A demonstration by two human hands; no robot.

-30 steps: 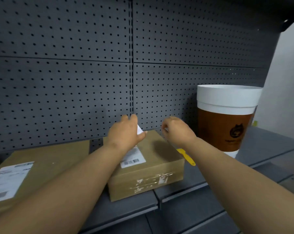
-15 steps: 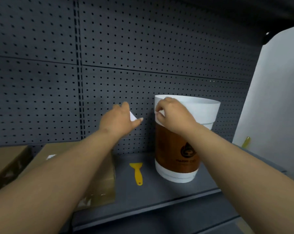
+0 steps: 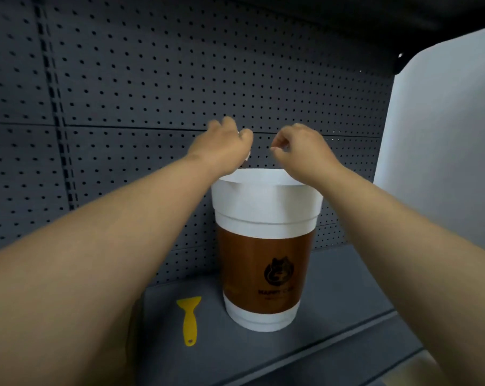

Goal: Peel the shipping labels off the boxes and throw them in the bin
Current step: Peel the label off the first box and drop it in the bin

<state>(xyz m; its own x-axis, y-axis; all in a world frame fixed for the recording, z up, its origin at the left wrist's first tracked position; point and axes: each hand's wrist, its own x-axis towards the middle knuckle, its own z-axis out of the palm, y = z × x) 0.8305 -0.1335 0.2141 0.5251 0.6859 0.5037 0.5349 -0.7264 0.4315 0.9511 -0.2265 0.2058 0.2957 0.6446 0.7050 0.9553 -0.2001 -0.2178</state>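
Right now I see both hands raised above the bin (image 3: 266,207), which is shaped like a big coffee cup, white at the top and bottom with a brown band and a dark logo. It stands upright on the grey shelf (image 3: 347,316), close to the dark pegboard wall (image 3: 152,79).

My left hand (image 3: 221,147) is curled closed over the left part of the rim. A small white piece, the label (image 3: 247,155), shows at the edge of its fingers, so it has hold of it. My right hand (image 3: 299,147) is over the right part of the rim, fingers bent in and the tips pinched together. Something small and white seems to be between the tips, but I cannot tell what it is.

A yellow scraper (image 3: 190,319) lies flat on the shelf just beside the bin, at its left. A white panel (image 3: 444,149) stands at the right side. No box shows in this view.
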